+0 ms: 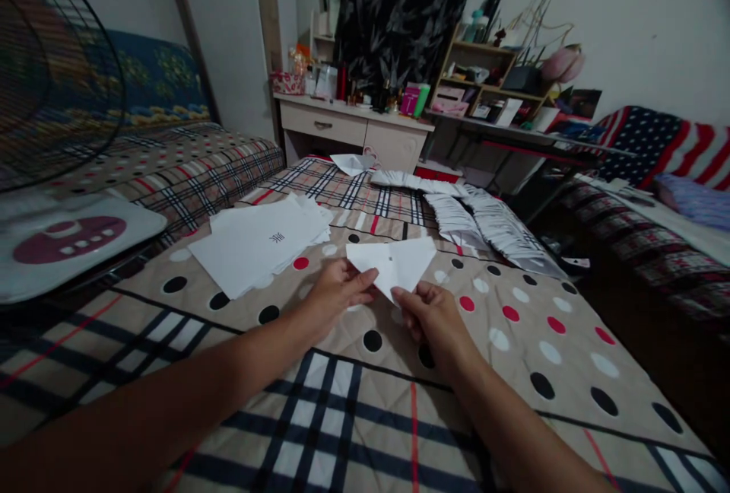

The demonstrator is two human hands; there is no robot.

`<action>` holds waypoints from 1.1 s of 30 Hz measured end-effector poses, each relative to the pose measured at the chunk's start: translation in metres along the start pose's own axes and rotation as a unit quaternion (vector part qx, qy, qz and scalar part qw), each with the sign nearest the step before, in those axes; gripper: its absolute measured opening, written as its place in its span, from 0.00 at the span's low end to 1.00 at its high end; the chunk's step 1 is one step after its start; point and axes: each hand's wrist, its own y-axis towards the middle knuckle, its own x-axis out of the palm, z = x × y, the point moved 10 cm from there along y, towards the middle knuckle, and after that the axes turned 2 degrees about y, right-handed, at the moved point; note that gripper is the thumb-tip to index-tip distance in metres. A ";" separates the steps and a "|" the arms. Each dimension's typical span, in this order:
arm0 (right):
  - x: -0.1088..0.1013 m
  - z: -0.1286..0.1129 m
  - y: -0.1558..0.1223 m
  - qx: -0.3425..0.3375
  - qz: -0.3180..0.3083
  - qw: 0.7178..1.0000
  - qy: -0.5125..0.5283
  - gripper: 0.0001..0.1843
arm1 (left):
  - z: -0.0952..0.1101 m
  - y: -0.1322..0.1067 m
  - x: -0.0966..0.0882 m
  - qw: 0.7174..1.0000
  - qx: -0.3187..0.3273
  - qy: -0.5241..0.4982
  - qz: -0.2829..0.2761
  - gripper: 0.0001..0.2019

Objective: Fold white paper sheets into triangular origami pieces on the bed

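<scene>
A white sheet of paper, folded to a point at its near end, is held just above the spotted bedspread. My left hand pinches its left edge, thumb on top. At the lower right edge, near the point, my right hand grips the same paper between thumb and fingers. To the left lies a loose stack of white paper sheets, the top one bearing a small dark printed mark. Beyond my hands, rows of folded white papers lie packed together on the bed.
The checked and dotted bedspread spreads under everything. A fan with a white base stands at the left. Another folded paper lies at the bed's far end, before a white dresser. A cluttered desk shelf stands behind.
</scene>
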 end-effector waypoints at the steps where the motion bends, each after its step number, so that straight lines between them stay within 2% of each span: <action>1: 0.005 0.001 -0.004 -0.003 -0.004 1.000 0.003 0.19 | -0.003 -0.001 0.006 0.999 -0.022 -0.036 -0.012 0.23; 4: 0.009 0.003 -0.012 -0.015 0.001 1.000 0.008 0.20 | -0.004 -0.003 0.011 0.997 -0.041 -0.072 0.012 0.22; 7: -0.011 0.001 -0.017 -0.037 0.065 0.996 0.053 0.22 | -0.007 -0.003 0.009 0.995 -0.056 -0.073 0.029 0.24; 11: -0.033 0.005 -0.019 -0.040 0.112 0.984 0.132 0.24 | -0.016 -0.005 0.010 0.996 -0.079 -0.036 0.001 0.25; 16: -0.041 -0.001 -0.020 -0.092 0.138 0.985 0.056 0.28 | -0.022 -0.010 0.015 0.996 -0.078 0.013 -0.040 0.24; 19: -0.046 -0.004 -0.021 -0.107 0.149 0.983 0.011 0.34 | -0.021 -0.011 0.015 0.997 -0.065 0.017 -0.037 0.24; 22: -0.050 -0.018 -0.024 -0.174 0.154 0.972 -0.044 0.42 | -0.015 -0.011 0.014 0.999 -0.038 0.030 -0.023 0.29; 23: -0.050 -0.023 -0.025 -0.201 0.148 0.966 -0.063 0.40 | -0.013 -0.011 0.013 0.999 -0.026 0.039 -0.016 0.32; 25: -0.045 -0.029 -0.025 -0.233 0.124 0.959 -0.101 0.29 | -0.007 -0.011 0.012 0.998 0.003 0.062 -0.003 0.43; 27: -0.042 -0.028 -0.023 -0.233 0.113 0.957 -0.132 0.18 | -0.001 -0.011 0.012 0.995 0.035 0.090 -0.007 0.52; 28: -0.042 -0.025 -0.021 -0.226 0.111 0.958 -0.140 0.16 | 0.002 -0.011 0.014 0.993 0.048 0.104 -0.020 0.54; 30: -0.042 -0.020 -0.019 -0.206 0.109 0.962 -0.141 0.17 | 0.005 -0.010 0.017 0.990 0.057 0.118 -0.052 0.50; 33: -0.043 -0.013 -0.015 -0.177 0.093 0.970 -0.139 0.19 | 0.002 -0.006 0.013 0.991 0.034 0.109 -0.068 0.35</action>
